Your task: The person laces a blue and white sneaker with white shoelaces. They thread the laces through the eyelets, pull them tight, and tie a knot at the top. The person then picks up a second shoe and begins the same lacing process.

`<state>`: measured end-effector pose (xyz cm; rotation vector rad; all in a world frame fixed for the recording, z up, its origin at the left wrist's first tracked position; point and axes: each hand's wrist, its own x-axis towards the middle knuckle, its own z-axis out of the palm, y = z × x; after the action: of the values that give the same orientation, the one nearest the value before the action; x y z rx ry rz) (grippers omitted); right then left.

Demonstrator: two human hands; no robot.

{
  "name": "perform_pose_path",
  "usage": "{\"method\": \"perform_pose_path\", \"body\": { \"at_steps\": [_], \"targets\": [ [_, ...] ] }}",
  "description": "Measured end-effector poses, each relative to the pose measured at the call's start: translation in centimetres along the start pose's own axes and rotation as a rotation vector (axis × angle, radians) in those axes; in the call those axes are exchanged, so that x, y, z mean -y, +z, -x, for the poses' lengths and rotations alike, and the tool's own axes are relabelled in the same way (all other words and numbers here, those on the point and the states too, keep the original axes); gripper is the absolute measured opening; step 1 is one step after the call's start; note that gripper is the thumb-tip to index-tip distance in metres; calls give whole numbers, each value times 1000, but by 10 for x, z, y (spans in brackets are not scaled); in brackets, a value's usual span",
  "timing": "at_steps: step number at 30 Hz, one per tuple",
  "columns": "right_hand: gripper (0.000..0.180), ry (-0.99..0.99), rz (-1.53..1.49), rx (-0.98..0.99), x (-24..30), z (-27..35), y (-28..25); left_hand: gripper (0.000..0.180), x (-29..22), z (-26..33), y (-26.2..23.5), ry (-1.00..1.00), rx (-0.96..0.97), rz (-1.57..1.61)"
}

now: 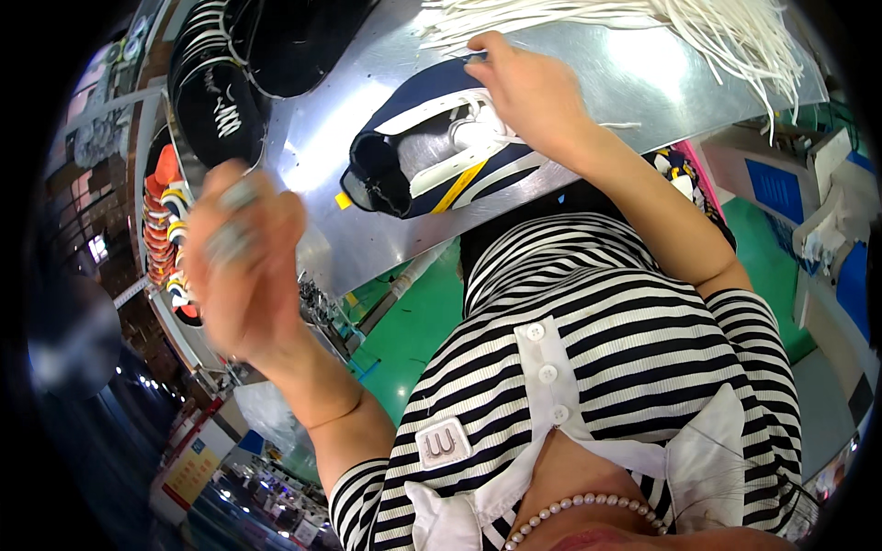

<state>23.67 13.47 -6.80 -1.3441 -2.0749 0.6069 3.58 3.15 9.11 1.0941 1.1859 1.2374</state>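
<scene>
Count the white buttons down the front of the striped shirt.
3, in a line on the white placket: an upper button, a middle button and a lower button. Others may be hidden.

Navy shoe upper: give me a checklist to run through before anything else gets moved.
1. Navy shoe upper on the metal table: ok, opening facing up.
2. Right hand at the upper: ok, fingertips at the edge of the end away from the collar.
3. Left hand on the upper: not ok, it is raised apart from it, off to the left.
4. Left hand empty: cannot tell, it is motion-blurred.
5. Bundle of white laces on the same table: ok, along the far side.
</scene>
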Motion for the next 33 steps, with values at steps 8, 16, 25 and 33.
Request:
{"method": "perform_pose_path", "body": {
  "at_steps": [8, 16, 25, 33],
  "targets": [
    [29, -133, -118, -54, 1, 1, 3, 23, 89, -26, 37, 76, -286, -1255],
    [28, -107, -175, -50, -3, 3, 3, 19, 122, -32, 45, 124, -377, -1124],
    [25, -60, -63, -33, 1, 5, 1, 10, 80, -31, 16, -349, -25, 65],
    [26, 15, 9, -28, 1, 5, 3, 11, -2, 8, -12, 63, -359, 274]
  ]
}}
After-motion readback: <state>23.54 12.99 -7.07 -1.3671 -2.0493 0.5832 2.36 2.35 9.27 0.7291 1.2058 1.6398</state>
